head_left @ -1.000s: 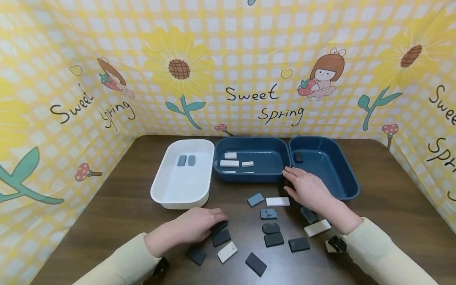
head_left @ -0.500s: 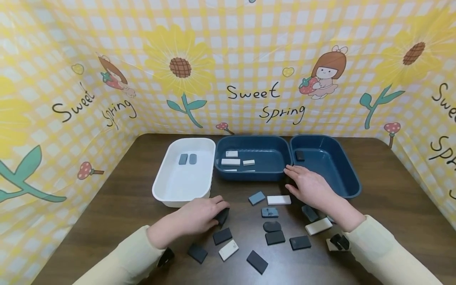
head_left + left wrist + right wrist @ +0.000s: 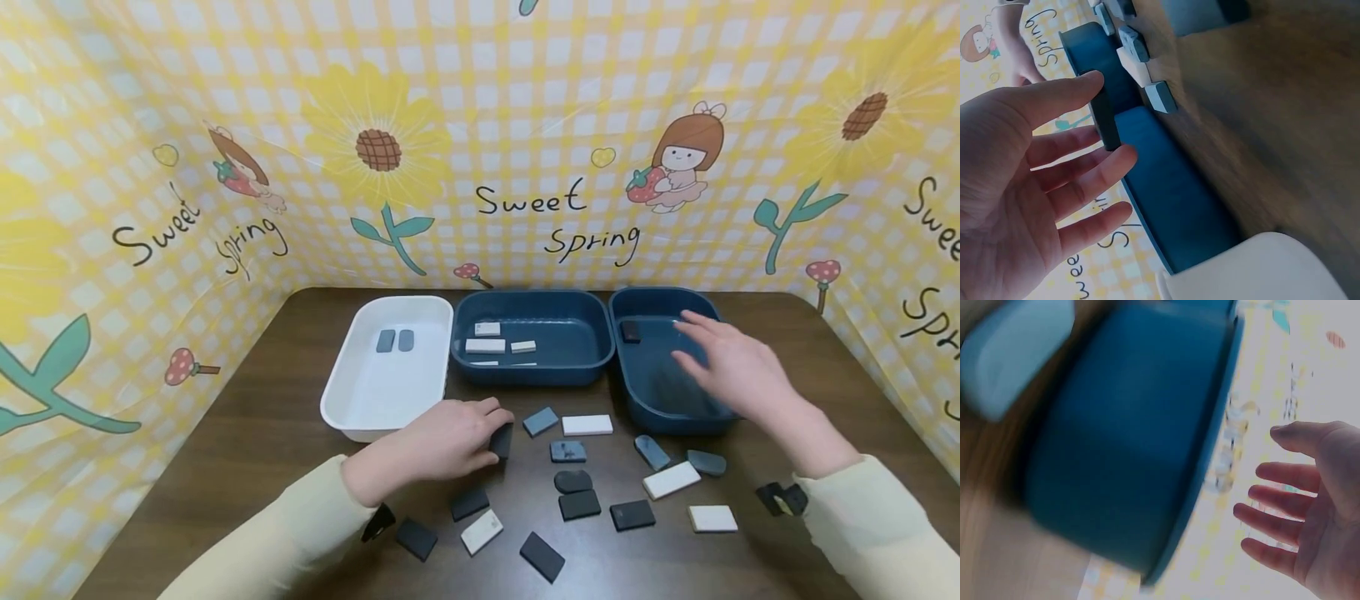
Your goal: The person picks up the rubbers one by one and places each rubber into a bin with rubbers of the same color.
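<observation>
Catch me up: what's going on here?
A person's left hand holds a black tile. The right hand is open, holding nothing, by the right-hand blue basin, which contains another black tile. Two blue-gray tiles lie in the white basin, and white tiles in the middle blue basin. More tiles in black, white and blue-gray lie loose on the wooden table.

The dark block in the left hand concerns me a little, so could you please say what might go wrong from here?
The left hand holds the dark block in a pinch, so it might slip. If it heads for the rightmost blue tub, the right hand beside that tub could get in the way.
</observation>
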Demonstrator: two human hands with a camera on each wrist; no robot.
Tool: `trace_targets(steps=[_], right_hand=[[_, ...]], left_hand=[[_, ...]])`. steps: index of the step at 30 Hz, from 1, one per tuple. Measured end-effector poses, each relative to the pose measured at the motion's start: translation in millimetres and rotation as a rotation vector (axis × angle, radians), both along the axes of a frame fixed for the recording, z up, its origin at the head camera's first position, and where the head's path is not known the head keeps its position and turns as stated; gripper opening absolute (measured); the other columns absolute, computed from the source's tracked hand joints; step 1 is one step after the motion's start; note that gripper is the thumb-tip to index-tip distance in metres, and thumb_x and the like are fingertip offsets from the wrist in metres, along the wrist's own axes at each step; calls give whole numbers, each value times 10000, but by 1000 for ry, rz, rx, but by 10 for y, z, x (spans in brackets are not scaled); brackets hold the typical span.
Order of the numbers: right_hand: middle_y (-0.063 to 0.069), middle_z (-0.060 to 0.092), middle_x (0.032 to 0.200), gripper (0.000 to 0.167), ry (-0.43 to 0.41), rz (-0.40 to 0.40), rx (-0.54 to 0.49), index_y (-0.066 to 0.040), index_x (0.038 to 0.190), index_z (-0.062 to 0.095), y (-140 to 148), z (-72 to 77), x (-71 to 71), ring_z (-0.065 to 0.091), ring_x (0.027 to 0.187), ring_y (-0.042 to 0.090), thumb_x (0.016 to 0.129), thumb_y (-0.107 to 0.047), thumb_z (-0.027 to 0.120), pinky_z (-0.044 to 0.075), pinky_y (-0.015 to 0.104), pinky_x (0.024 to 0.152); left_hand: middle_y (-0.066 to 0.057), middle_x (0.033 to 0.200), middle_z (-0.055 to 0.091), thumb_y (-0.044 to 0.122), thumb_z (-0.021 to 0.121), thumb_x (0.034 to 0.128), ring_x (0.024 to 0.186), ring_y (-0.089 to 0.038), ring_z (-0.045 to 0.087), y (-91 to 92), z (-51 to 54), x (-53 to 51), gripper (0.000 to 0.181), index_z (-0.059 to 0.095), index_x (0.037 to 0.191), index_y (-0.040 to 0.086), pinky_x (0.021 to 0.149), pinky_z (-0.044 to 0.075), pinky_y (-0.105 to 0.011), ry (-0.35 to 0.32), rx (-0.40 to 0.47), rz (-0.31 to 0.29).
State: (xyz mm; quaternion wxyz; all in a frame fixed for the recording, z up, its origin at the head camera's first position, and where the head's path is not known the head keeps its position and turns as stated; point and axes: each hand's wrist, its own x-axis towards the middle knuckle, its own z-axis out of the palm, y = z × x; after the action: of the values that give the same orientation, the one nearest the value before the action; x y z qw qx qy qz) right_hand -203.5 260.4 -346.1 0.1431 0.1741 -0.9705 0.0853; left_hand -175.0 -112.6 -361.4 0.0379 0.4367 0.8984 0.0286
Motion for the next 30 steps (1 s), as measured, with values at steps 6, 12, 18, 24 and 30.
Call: trace_targets(steps=[6,12,18,24,30], right_hand=[[338,402,1394,546,-132,-170,-31,100,1330,484,391,19,-23,403,1232,522,948,-268,613,416,651,840],[397,469,1266,599,-252,-277,-25,138,1319,438,625,-85,-23,481,1115,543,957,-316,584,436,631,783],[397,561,1102,634,-357,-311,-10,195,1257,457,684,-211,-24,582,909,517,967,-361,552,488,521,598],[364,596,985,449,-339,-285,-38,206,1145,528,639,-337,-55,591,716,365,955,-198,579,491,507,576],[377,585,1005,408,-314,-298,-74,208,1142,532,620,-390,-60,577,695,345,941,-143,581,488,510,574]], left_hand=[[-24,1009,624,335,749,860,761,-98,552,170,50,-133,470,616,1233,82,688,494,-204,90,14,-18],[-23,1022,612,335,731,873,760,-104,557,338,105,-252,465,604,1237,74,669,493,-229,136,46,-29],[-33,1074,606,329,698,902,806,-107,564,547,198,-374,478,579,1286,72,691,502,-240,136,63,-4],[-35,1140,600,375,657,926,831,-94,554,811,279,-556,518,548,1335,76,683,480,-226,131,70,6],[-30,1214,577,398,618,946,888,-89,563,1174,345,-758,537,509,1377,96,738,478,-243,152,53,0]])
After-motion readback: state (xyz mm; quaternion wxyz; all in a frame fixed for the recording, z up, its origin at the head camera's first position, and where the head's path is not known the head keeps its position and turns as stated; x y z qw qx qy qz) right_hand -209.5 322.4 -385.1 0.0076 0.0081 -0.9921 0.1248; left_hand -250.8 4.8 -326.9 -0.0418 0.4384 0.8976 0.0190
